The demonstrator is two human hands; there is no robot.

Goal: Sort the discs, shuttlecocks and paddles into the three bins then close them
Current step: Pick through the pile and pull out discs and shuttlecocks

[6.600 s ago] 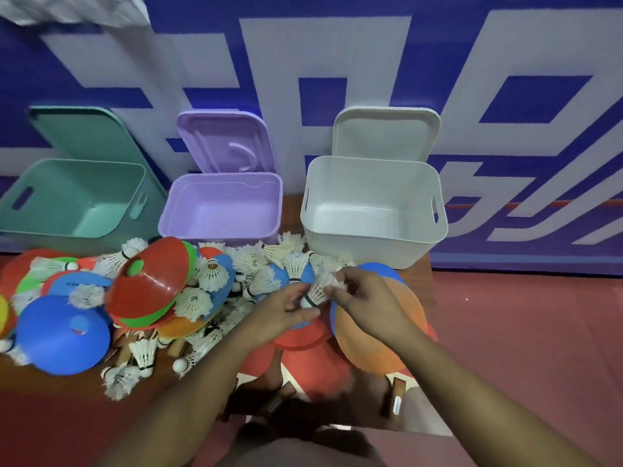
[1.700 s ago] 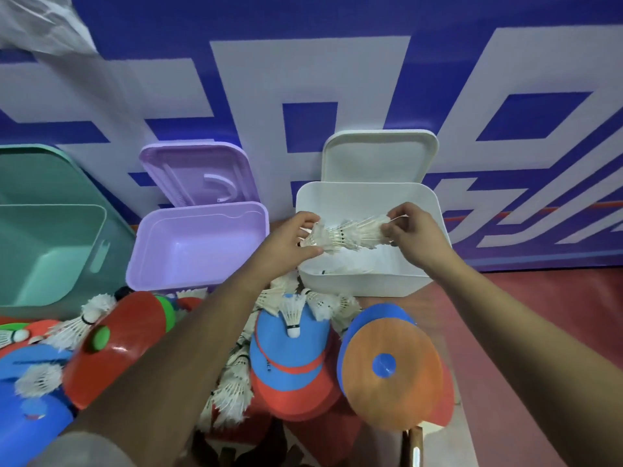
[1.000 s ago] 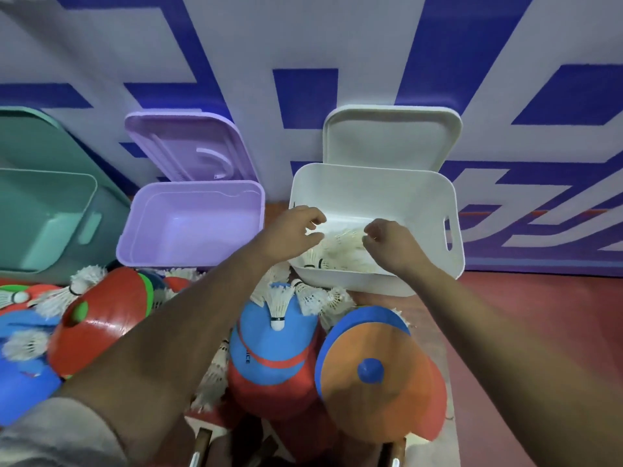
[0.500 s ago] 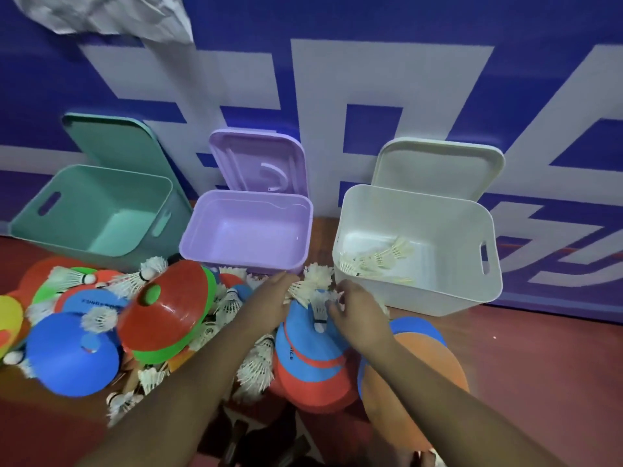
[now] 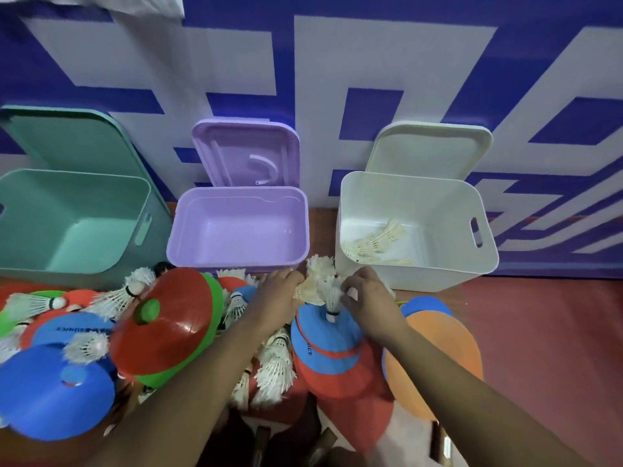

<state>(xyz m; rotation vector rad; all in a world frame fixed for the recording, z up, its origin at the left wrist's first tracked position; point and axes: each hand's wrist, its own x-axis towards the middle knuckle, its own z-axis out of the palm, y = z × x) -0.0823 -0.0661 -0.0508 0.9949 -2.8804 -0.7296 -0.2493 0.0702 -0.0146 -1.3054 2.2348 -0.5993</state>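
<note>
Three open bins stand against the wall: a green bin [image 5: 20,264], a purple bin [image 5: 188,230] and a white bin [image 5: 445,274] with several shuttlecocks [image 5: 379,242] lying inside. In front of them lies a heap of coloured discs [image 5: 168,328], white shuttlecocks [image 5: 274,365] and paddles [image 5: 340,382]. My left hand [image 5: 278,294] and my right hand [image 5: 365,291] meet over the heap, just before the gap between the purple and white bins. Both pinch a cluster of shuttlecocks [image 5: 320,284] above a blue disc [image 5: 320,335].
Each bin's lid leans open on the blue-and-white wall behind: green lid [image 5: 67,139], purple lid [image 5: 246,153], white lid [image 5: 428,150]. An orange disc [image 5: 435,362] lies right of my forearm. Red floor [image 5: 546,348] stretches to the right. Paddle handles [image 5: 259,446] poke out at the bottom.
My hands dropped a bundle of shuttlecocks into the white bin, then came back down to the heap. They now pinch another cluster of shuttlecocks.
</note>
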